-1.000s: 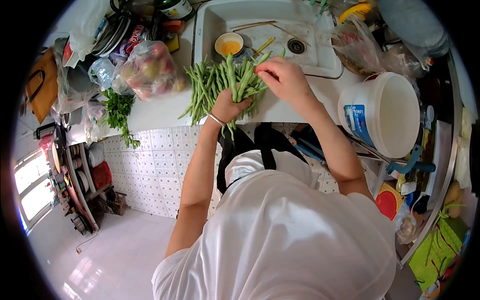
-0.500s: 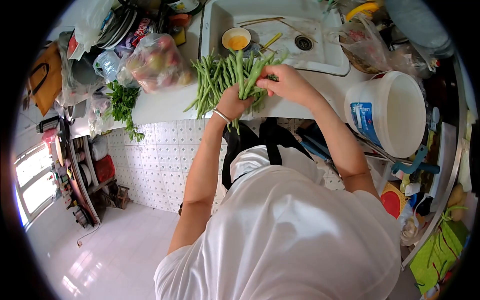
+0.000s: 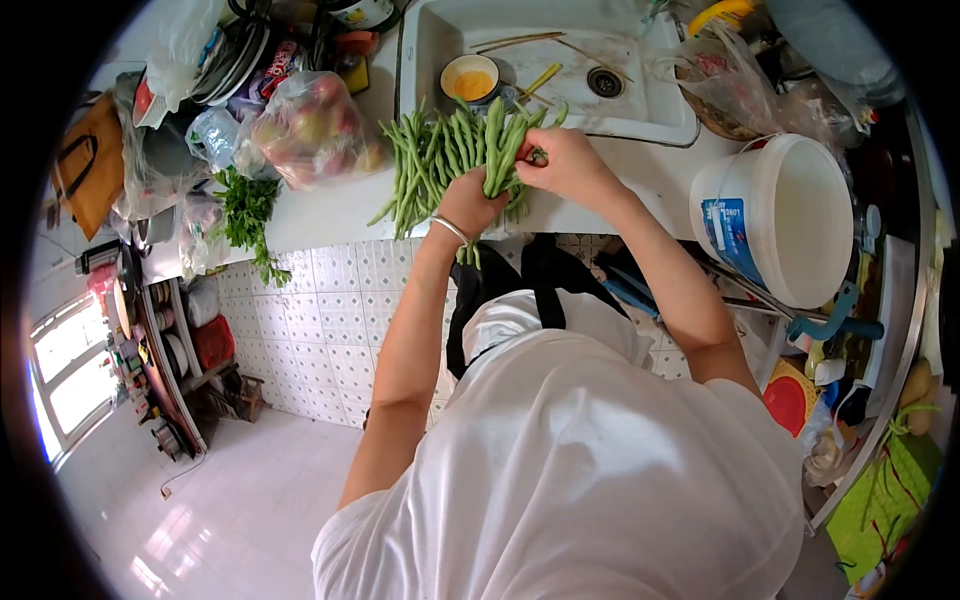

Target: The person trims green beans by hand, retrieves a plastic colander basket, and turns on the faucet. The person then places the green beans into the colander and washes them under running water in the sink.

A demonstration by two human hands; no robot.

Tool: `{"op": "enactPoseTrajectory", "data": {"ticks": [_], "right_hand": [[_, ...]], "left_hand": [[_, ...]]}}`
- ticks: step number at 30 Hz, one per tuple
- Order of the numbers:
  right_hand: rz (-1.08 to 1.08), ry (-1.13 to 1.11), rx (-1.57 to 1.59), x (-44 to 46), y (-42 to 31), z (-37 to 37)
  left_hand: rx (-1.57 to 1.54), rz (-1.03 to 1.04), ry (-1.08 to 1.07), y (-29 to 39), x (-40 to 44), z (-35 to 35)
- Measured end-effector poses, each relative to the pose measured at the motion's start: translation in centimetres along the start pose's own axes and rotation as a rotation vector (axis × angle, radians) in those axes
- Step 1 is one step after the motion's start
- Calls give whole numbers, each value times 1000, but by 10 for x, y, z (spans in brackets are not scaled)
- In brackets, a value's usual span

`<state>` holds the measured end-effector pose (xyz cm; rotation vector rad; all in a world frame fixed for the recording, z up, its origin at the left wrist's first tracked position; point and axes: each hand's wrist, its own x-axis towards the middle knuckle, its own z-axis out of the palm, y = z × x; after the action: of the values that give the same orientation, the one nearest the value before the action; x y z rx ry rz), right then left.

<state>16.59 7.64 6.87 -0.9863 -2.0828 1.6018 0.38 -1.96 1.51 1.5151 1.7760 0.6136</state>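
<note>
A person in a white shirt (image 3: 580, 440) works at a kitchen worktop (image 3: 345, 212), both hands on green beans (image 3: 425, 160) gathered at the front edge of a white sink (image 3: 655, 70). The left hand (image 3: 476, 203), a pale bracelet (image 3: 449, 230) at its wrist, has its fingers clamped around a clutch of the beans, whose upper lengths rise past the fist toward the basin while a few ends hang below it over the worktop's edge. Many more lie spread just beside that hand, on its left. From the other side, the right hand (image 3: 575, 168) meets the bunch with thumb and forefinger against its right flank, just above the left fist; whether they pinch a single bean cannot be told. In the sink, a bowl (image 3: 458, 66) with orange-yellow contents sits just beyond the bean tips, near thin sticks (image 3: 517, 41). A clear bag of fruit (image 3: 315, 130) and leafy greens (image 3: 248, 205) rest to the left; a white bucket (image 3: 742, 178) with a blue label stands well to the right.
</note>
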Motion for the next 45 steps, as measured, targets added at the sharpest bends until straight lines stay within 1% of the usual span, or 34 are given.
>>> {"op": "enactPoseTrajectory", "data": {"ticks": [2,3,5,6,8,9,10,12,13,14,15,16,17,19,20,22,23,25,26,28,29,30,31,32,34,35,36,38,39,40,41,42,44,45], "right_hand": [[-141,50,-215,0,9,7],[-141,50,-215,-1,11,9],[30,28,155,-6,15,15],[30,28,155,-7,19,17],[299,-78,1012,-10,32,21],[273,-104,1214,-11,35,19],[276,-107,1212,-13,38,16],[213,8,1554,-15,39,7],[173,131,1403,-16,30,-4],[176,136,1404,-17,36,-11],[136,240,1265,-13,44,-22],[91,340,1122,-7,50,-33],[88,348,1120,-2,56,-43],[26,228,645,1,58,-57],[30,233,645,0,59,-58],[-20,112,160,2,41,-59],[-21,114,162,3,39,-62],[53,-97,0,2,40,-70],[56,-97,2,3,46,-72],[-154,-118,-323,5,63,-69],[-153,-118,-320,2,76,-59],[-319,18,-459,-1,93,-46],[-485,156,-596,-2,95,-39],[-487,155,-594,-6,96,-32],[125,-28,-26,-17,79,-14],[199,-1,131,-17,83,-7],[202,-5,132,-17,89,-4],[243,36,1415,-15,102,-2],[247,36,1416,-15,95,-2],[304,149,1394,-16,81,-1],[362,261,1370,-16,73,0],[368,261,1372,-17,76,-2],[174,125,926,-15,84,-10],[174,126,926,-14,81,-13]], "left_hand": [[35,-3,23,3,-3,1],[69,-7,45,4,-4,1],[42,15,41,3,-6,1],[15,37,36,3,-6,0],[1,65,48,3,-6,-2],[-15,91,60,3,-7,-1],[-18,89,62,-1,-9,1],[-188,74,42,-8,-12,0],[-189,76,38,-7,-14,-4],[-311,10,-17,-6,-17,-8],[-432,-56,-74,-4,-19,-12],[-431,-49,-80,-6,-18,-14],[-484,-49,-128,-9,-17,-16],[-551,-55,-196,-13,-17,-18],[-551,-55,-202,-14,-18,-17],[-576,-29,-221,-11,-18,-21],[-500,-53,-246,-13,-18,-23],[-528,-68,-229,-14,-22,-25],[-554,-80,-209,-16,-24,-26],[-539,-76,-219,-24,-24,-25],[-593,-98,-230,-24,-25,-26],[-647,-119,-240,-23,-25,-26],[-597,-75,-294,-21,-24,-27],[-596,-77,-293,-19,-25,-24],[-657,-194,-395,-15,-27,-18],[-570,-139,-424,-27,-26,-10],[-572,-144,-424,-29,-26,-7],[-507,-230,-345,-32,-25,-2],[-516,-255,-356,-30,-26,-5],[-516,-258,-359,-34,-27,-5],[-501,-207,-358,-40,-27,-5],[-488,-159,-357,-38,-29,-6],[-460,-145,-331,-33,-31,-10],[-428,-122,-350,-36,-30,-10]]}}
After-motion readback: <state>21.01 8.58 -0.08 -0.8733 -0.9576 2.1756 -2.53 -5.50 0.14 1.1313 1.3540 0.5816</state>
